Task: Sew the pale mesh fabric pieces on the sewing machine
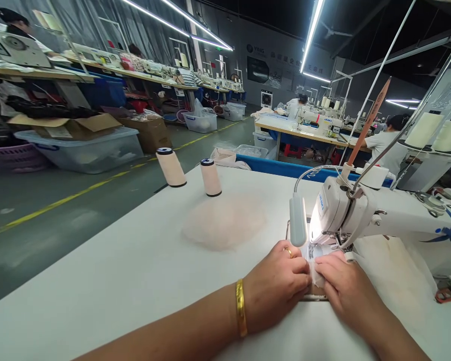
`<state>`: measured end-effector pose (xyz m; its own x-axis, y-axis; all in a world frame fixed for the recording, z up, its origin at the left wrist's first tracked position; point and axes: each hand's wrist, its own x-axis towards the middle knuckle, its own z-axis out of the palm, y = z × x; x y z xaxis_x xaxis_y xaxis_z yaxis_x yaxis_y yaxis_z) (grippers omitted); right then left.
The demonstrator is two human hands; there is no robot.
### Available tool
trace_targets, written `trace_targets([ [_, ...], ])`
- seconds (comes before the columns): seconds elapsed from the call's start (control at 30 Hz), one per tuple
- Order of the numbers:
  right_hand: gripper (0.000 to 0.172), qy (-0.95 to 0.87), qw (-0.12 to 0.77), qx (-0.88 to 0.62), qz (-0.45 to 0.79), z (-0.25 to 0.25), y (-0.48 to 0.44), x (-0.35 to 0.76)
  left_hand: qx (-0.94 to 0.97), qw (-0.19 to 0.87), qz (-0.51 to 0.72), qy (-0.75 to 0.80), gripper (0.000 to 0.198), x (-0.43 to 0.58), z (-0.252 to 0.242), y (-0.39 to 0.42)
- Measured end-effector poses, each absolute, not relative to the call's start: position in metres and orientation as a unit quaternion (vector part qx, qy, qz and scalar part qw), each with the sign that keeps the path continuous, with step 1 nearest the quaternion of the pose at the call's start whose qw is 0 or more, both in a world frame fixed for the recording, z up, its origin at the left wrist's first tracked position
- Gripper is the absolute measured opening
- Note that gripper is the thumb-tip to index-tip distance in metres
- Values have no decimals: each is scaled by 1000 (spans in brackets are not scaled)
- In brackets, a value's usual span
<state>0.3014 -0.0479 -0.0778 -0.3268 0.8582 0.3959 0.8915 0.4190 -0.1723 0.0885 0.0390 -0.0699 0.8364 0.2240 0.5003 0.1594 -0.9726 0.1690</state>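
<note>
A white sewing machine stands at the right of the white table, its lamp lit beside the needle area. Just in front of the presser foot lies a small piece of pale fabric. My left hand, with a ring and a gold bracelet, has its fingers curled and pressed on the fabric's left edge. On the other side my right hand holds the fabric with its fingers close together. Both hands' fingertips are partly hidden. Sheer pale fabric lies right of the machine head.
Two pink thread cones stand at the table's far edge. A sheer beige piece lies mid-table. Behind are a blue cloth trough, plastic bins, other sewing stations and a seated person. A pencil stands upright on the machine.
</note>
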Motion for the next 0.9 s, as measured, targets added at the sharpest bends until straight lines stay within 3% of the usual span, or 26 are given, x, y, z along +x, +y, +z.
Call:
trace_targets([
  [0.9,48,-814,228,-531,-64,-81,-46,299,959,22,240,151,22,94,-70,53],
])
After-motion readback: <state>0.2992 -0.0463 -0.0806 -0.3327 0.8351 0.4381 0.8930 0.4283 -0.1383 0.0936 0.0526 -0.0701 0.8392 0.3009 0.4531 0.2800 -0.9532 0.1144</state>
